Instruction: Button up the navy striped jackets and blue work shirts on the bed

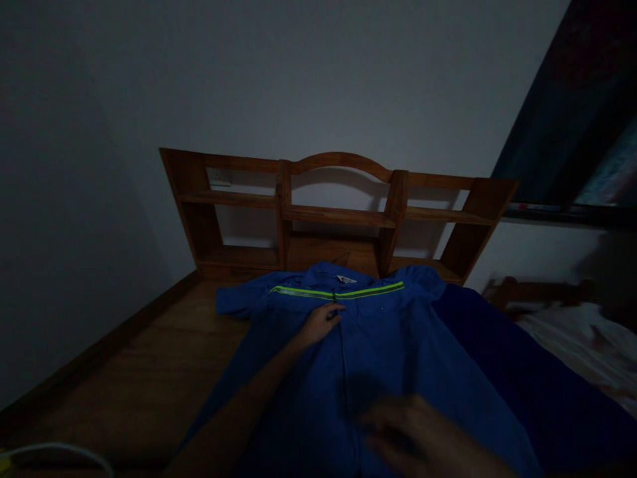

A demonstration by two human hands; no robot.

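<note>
I view the shirt (383, 345) front-up on the bed (184, 352), presumably to expose its opening (343, 358). The left hand (321, 324) rests there, probably steadying it; the right hand (405, 428) blurs lower down. I cannot tell either grip.

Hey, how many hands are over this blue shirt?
2. The left hand is at the blue shirt's front opening, below the yellow-green stripe; the right hand, blurred, is over its lower front.

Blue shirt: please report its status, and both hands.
Left hand at blue shirt, just below green stripe. Right hand blurred, hiding some lower front. Shirt spread out, collar toward wooden headboard.
</note>
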